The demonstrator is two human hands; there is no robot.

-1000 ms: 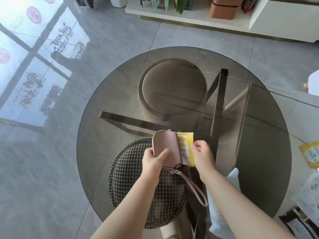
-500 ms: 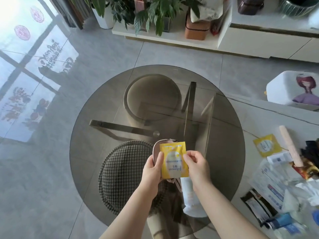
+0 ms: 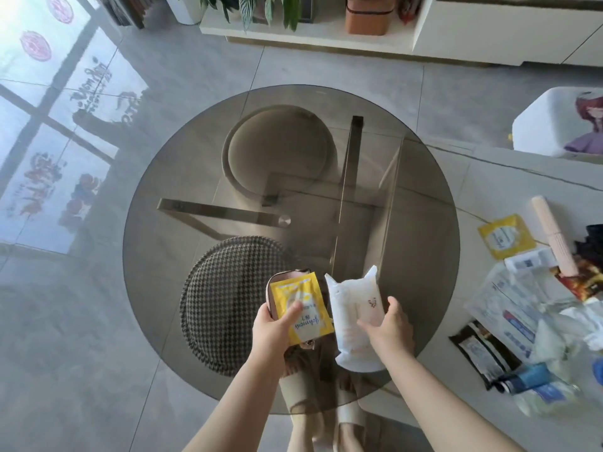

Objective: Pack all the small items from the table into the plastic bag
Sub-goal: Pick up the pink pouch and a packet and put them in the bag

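Above the near part of the round glass table [image 3: 182, 177], my left hand [image 3: 272, 326] grips a pink pouch [image 3: 273, 287]. Its thumb presses a yellow sachet [image 3: 305, 308] flat against the pouch. Just to the right, a white soft packet [image 3: 350, 308] lies on the glass. My right hand [image 3: 390, 324] rests on its right side with the fingers spread and loosely bent. More small items lie on the white table [image 3: 489, 177] at the right: another yellow sachet [image 3: 505, 234], a pink stick [image 3: 551, 236], dark sachets [image 3: 483, 353], a blue tube [image 3: 528, 376] and crumpled clear plastic [image 3: 554, 324].
Through the glass I see a houndstooth stool [image 3: 228, 308], a round beige stool [image 3: 277, 151], the metal table frame [image 3: 350, 177] and my feet in sandals. A white printed box [image 3: 561, 122] stands at the far right, with a low shelf of plants behind.
My right hand let go of the yellow sachet and moved right onto the white packet. My left hand now holds pouch and sachet alone. The view swung right, showing the white table's items.
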